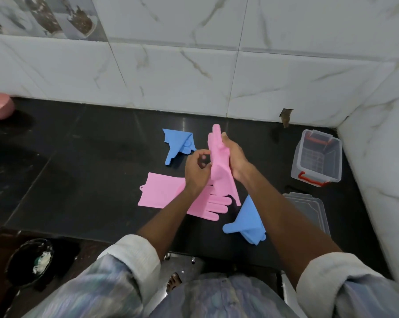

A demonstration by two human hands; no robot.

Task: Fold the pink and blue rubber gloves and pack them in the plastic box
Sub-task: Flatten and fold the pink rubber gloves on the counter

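- R hand [236,160] grips raised pink glove [219,166], L hand [197,171] pinches its edge
- 2nd pink glove [164,191] flat beneath
- box [316,157] right of gloves, open

White marble-look wall tiles [182,72] with grey veins behind black stone counter [79,171]; same tiles on right side wall [382,157], meeting in corner. Patterned decorative tile [44,14] upper left. Chipped gap [285,117] at tile base. Soft, even light; dull sheen on counter.
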